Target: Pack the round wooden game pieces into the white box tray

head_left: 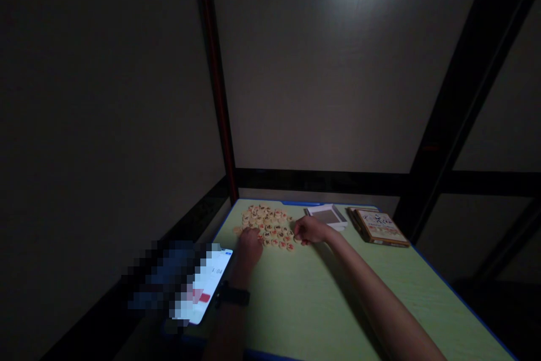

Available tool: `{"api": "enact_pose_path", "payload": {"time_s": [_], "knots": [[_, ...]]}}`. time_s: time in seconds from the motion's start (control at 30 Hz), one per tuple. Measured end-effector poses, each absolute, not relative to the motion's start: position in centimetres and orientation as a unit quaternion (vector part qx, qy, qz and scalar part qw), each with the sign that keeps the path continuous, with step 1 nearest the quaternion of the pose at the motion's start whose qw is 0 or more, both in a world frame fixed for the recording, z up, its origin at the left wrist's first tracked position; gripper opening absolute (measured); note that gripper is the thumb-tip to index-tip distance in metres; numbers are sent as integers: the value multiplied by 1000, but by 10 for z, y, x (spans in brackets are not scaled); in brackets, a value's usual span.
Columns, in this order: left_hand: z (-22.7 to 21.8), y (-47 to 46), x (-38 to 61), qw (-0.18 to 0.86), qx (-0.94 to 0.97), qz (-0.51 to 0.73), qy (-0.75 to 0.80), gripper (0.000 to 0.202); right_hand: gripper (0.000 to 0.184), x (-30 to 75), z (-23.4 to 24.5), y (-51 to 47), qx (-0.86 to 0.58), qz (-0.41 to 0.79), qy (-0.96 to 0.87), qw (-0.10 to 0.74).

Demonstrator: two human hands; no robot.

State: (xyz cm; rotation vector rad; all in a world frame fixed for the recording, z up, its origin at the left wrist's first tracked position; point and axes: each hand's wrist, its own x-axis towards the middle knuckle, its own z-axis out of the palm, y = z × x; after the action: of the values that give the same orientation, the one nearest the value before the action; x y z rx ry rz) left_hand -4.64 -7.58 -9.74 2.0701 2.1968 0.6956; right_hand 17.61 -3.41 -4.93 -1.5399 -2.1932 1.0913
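Observation:
Many round wooden Chinese chess pieces (270,227), marked in red or black, lie spread flat and close together on the green table (296,304). At the group's right edge, my right hand (311,230) pinches a single chess piece (297,239) between thumb and fingers. My left hand (250,248), a dark watch (233,295) on its wrist, rests at the near left edge of the group. Its fingers are curled down among the pieces; their tips are dark, and what they hold is hidden.
An open white box (327,215) sits at the back, beyond my right hand. Farther right lie a printed box lid and a box (380,227). A lit phone or tablet (211,285) stands by the left edge. Walls (321,96) close in behind and left.

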Motion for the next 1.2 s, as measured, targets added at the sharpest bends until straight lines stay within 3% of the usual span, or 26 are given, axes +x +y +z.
{"api": "enact_pose_path", "payload": {"time_s": [0.23,0.63,0.87,1.2], "knots": [[-94,-74,-47,72,660,225,713,27,12,177,-47,-35,-527,338,-772,110],[-76,-85,-45,80,648,224,724,37,20,113,-36,-36,-464,125,-865,143],[-84,-88,-39,36,673,244,697,48,15,93,-42,-32,-453,74,-881,112],[-73,-98,-39,-45,653,222,723,40,31,124,-36,-33,-525,38,-839,135]]}}
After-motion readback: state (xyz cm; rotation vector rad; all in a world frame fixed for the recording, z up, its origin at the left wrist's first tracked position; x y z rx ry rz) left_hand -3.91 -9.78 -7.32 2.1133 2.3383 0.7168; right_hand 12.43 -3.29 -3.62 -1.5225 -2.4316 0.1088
